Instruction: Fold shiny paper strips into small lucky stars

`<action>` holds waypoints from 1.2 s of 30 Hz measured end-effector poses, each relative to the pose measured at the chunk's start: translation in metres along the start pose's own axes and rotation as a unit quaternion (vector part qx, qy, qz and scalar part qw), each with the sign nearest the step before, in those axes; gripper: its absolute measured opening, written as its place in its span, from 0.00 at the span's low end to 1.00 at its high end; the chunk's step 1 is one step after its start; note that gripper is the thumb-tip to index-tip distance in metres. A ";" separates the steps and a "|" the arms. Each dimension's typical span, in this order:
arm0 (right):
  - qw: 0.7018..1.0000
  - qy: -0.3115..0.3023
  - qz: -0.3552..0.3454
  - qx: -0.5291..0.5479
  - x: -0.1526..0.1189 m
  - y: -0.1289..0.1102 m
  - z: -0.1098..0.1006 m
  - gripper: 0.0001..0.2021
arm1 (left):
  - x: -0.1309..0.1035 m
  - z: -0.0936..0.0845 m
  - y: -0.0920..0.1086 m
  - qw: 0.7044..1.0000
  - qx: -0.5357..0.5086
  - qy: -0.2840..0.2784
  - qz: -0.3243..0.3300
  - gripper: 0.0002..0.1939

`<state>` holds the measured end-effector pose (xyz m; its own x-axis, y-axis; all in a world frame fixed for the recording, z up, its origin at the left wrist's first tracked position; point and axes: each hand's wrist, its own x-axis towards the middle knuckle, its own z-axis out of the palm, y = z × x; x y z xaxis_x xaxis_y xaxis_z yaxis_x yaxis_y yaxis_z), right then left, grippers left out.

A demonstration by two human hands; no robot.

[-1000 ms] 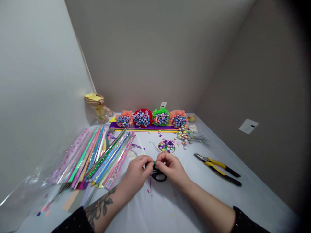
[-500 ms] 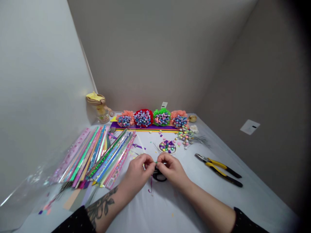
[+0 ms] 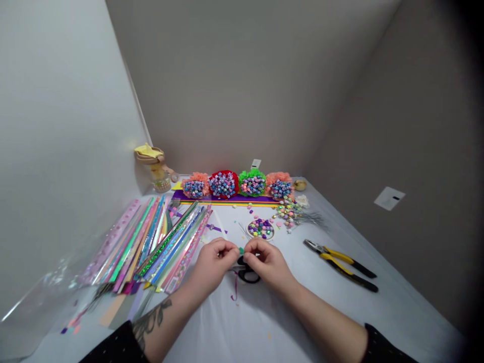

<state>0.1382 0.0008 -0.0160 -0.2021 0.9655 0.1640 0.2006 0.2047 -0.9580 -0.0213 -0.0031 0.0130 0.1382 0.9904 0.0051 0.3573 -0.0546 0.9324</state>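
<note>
While your left fingers and right fingers pinch a tiny green piece above the white table, plain gray walls stand behind and beside it.

A craft corner set up on a cloth-covered table, against plain walls.
We take this for a small handicraft workspace, though we cannot tell whether it belongs to a home or a studio: long glittery and pastel paper strips in clear sleeves fan out over the white-covered tabletop, black-handled scissors and yellow-and-black pliers lie on it, a small round dish of colourful folded pieces sits near the middle, and four ruffled orange, red and green bundles filled with tiny stars line the back, below grey walls with a white rectangular wall plate on the right.
</note>
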 end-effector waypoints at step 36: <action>0.912 -0.047 0.195 0.357 0.008 0.010 -0.002 0.10 | -0.011 0.012 -0.024 0.966 0.191 -0.051 0.167 0.12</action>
<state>0.1403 0.0111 -0.0235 -0.3369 0.9175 -0.2114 -0.3945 -0.3414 -0.8532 -0.0197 -0.0138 -0.0137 0.3886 0.8926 0.2288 0.5887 -0.4315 0.6835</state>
